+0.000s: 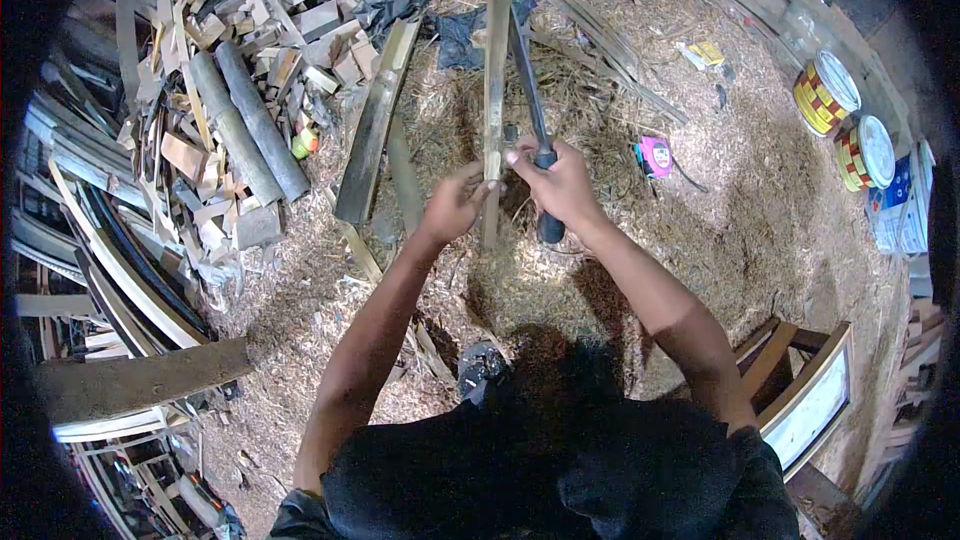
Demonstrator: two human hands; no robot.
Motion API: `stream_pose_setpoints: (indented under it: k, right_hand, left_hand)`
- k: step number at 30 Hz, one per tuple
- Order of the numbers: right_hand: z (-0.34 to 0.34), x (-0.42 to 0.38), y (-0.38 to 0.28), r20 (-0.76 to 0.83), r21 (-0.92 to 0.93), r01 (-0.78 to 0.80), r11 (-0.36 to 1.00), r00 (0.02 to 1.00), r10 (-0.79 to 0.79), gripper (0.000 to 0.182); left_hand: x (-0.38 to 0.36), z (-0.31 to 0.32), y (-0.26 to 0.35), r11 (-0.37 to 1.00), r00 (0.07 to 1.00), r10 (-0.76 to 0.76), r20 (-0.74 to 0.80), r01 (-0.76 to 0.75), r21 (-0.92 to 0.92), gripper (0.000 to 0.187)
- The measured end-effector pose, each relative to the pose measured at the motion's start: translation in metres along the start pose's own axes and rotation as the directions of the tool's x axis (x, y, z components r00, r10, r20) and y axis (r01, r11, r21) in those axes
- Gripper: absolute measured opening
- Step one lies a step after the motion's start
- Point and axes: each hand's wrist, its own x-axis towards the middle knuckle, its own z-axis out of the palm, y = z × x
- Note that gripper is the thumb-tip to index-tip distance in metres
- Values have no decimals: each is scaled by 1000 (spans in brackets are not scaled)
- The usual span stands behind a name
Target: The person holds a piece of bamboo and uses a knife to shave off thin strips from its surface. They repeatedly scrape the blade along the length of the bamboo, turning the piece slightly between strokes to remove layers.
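Note:
A long, narrow wooden strip (496, 60) runs up the middle of the head view, its lower end close to my hands. My left hand (458, 202) is closed on that lower part, with the thumb against the wood. Just to the right, my right hand (562, 185) wraps round the dark handle of a long-bladed tool (532, 90). Its narrow metal blade points away from me, beside the strip, and the butt of the handle shows below my fingers. My right thumb is close to the strip's edge.
Wood shavings cover the ground (640, 270). Offcuts (215, 155) and two round logs (240, 125) are heaped at left, near a dark plank (375, 140). A pink tape measure (655, 156) lies right of my hands. Two buckets (828, 95) and a wooden frame (800, 390) stand farther right.

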Motion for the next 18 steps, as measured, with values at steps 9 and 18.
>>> stream_pose_setpoints:
  k: [9,18]
  right_hand:
    - [14,-4,7,147,311,-133,941,985,91,19]
    - [23,3,-4,151,437,-175,882,981,120,23]
  left_hand:
    - [-36,-1,38,958,962,-235,141,254,-135,33]
    - [-87,4,21,922,950,-301,86,313,-229,29]
